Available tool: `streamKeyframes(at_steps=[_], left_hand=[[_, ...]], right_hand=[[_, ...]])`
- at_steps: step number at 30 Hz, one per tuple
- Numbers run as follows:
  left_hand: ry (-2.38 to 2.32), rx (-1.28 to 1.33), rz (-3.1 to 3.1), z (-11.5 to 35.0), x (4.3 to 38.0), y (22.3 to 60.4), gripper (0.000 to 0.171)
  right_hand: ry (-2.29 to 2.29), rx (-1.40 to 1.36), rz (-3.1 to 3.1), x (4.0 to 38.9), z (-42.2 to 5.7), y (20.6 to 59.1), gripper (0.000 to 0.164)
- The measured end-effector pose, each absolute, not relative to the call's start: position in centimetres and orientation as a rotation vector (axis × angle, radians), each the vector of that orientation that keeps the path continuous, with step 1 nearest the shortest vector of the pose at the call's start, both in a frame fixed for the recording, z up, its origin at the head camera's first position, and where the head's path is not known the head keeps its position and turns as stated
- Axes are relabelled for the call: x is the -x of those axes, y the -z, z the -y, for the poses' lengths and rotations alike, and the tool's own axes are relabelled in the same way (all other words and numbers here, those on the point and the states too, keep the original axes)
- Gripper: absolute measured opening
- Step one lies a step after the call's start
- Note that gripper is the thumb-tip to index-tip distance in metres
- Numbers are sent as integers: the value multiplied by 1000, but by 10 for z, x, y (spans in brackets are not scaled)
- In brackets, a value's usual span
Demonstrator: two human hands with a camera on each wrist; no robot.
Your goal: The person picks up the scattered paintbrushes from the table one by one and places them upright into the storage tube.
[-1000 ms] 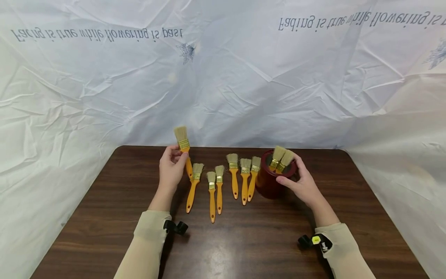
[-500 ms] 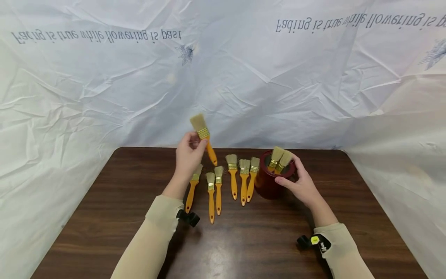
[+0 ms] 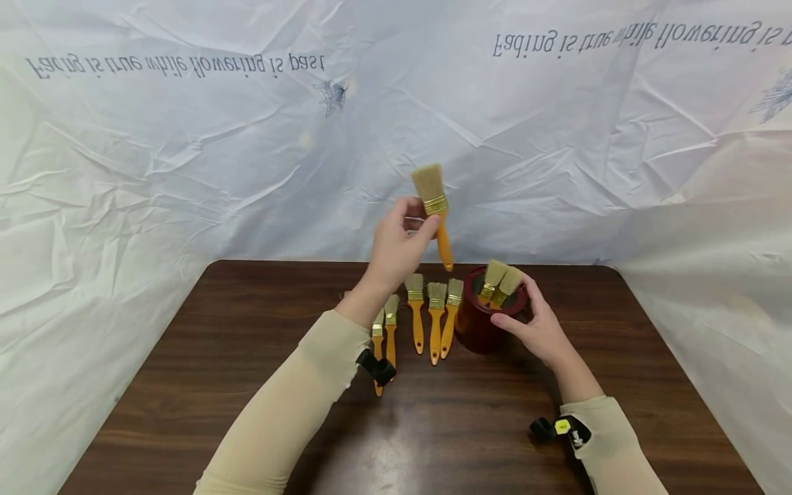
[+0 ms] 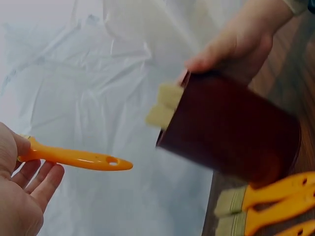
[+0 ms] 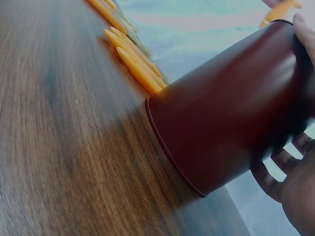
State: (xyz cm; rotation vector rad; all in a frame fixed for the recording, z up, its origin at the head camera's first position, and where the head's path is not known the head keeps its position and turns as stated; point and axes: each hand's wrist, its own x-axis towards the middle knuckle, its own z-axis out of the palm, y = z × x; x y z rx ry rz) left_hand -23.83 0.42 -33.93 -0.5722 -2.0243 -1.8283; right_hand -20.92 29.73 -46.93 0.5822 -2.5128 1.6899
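Raised above the far edge of the table, my left hand (image 3: 399, 244) pinches a paintbrush (image 3: 445, 240) near its metal band, bristles up and orange handle pointing down. In the left wrist view the handle (image 4: 83, 158) extends from the fingertips toward the container. My right hand (image 3: 540, 323) grips the rim and side of a dark red cylindrical container (image 3: 476, 330), which stands on the table. Two paintbrushes (image 3: 493, 278) stand in it with bristles up. The right wrist view shows the container's smooth side (image 5: 221, 113) with fingers curled around it.
Just left of the container lie three paintbrushes (image 3: 435, 323) on the dark wooden table (image 3: 495, 426). Two more brushes (image 3: 390, 337) lie farther left, partly behind the left forearm. A wrinkled white sheet (image 3: 247, 172) with printed text hangs behind the table.
My left hand has carried its paintbrush up and to the right, from the left side of the table toward the container. The right hand and container have stayed put.
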Motion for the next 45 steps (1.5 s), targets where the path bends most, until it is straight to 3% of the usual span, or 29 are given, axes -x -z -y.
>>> streamKeyframes(at_steps=[11, 25, 36, 45], left_hand=[[1683, 683, 2253, -47, 231, 345, 30], [1462, 818, 2483, -61, 221, 371, 27], [855, 1136, 2597, -63, 221, 378, 28], [943, 1046, 2546, -56, 221, 379, 29]], right_hand=[[-1680, -597, 2503, 210, -298, 470, 85], [-1699, -602, 2519, 210, -299, 470, 87], [-1686, -608, 2533, 209, -300, 470, 82], [-1711, -617, 2507, 210, -300, 471, 85]])
